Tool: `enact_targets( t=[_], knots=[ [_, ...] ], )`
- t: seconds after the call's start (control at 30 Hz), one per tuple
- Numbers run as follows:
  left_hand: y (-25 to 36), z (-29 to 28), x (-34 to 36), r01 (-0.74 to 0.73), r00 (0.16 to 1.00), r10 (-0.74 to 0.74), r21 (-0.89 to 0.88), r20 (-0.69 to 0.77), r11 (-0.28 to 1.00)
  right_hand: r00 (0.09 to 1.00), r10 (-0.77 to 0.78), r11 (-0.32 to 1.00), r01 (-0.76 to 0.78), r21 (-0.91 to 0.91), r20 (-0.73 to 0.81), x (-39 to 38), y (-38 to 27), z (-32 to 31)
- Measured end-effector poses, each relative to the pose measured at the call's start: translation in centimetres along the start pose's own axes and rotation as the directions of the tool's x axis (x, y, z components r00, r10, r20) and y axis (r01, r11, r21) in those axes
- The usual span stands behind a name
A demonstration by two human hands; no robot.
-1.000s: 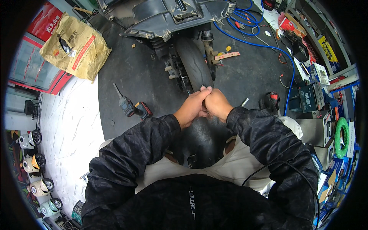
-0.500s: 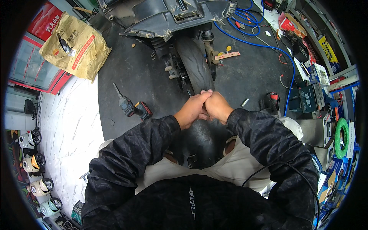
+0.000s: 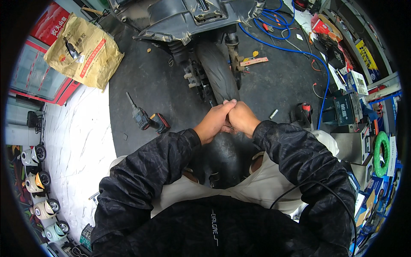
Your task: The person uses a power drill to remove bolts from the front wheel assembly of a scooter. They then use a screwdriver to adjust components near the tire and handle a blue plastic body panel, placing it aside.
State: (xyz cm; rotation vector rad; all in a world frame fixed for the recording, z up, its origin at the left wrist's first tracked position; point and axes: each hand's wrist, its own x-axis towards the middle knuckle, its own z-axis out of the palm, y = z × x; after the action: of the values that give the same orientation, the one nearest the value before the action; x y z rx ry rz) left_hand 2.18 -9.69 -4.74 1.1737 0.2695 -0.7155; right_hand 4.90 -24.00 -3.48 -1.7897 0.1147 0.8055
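My left hand (image 3: 212, 124) and my right hand (image 3: 242, 118) are pressed together at the near end of a black scooter tyre (image 3: 216, 70). The fingers of both are closed, the left thumb lying against the right hand. Whatever they grip is hidden between the palms and fingers. The wheel sits between two fork legs under a worn dark plastic body panel (image 3: 188, 21). Beside the wheel, to the left, a brake caliper (image 3: 192, 79) shows. Further left on the floor lies a cordless power tool (image 3: 147, 120) with a long shaft.
A tan paper sack (image 3: 85, 51) stands at the far left. A coiled blue hose (image 3: 327, 85) runs along the right of the dark floor mat (image 3: 278, 85). Cluttered shelves (image 3: 381, 81) with boxes line the right side. A black-and-red tool (image 3: 305, 112) stands near my right forearm.
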Motion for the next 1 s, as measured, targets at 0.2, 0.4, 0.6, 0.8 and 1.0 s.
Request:
enact_targets(
  t=[0.2,0.4,0.6,0.8,1.0],
  knots=[
    [0.3,0.0,0.1,-0.018,0.999,0.018,-0.003,-0.029,1.0,0.999,-0.048,0.998,0.047,-0.052,-0.02,0.4,0.0,-0.1],
    [0.8,0.1,-0.2,-0.037,0.999,0.038,0.024,-0.032,0.999,0.997,-0.072,0.993,0.069,-0.095,-0.028,0.4,-0.3,-0.2],
    [1.6,0.4,-0.3,-0.079,0.992,0.083,0.047,-0.09,0.996,0.994,-0.102,0.992,0.099,-0.073,-0.044,0.6,-0.8,-0.1],
    [0.9,-0.2,0.6,-0.032,0.996,0.038,0.066,-0.087,0.997,0.998,0.04,0.991,-0.034,0.128,-0.043,1.2,0.2,0.3],
    [-8.3,-2.4,3.5,-0.028,0.997,0.046,0.296,-0.054,0.955,0.995,0.088,0.964,-0.098,-0.246,-0.051,2.6,11.5,1.3]
  ],
)
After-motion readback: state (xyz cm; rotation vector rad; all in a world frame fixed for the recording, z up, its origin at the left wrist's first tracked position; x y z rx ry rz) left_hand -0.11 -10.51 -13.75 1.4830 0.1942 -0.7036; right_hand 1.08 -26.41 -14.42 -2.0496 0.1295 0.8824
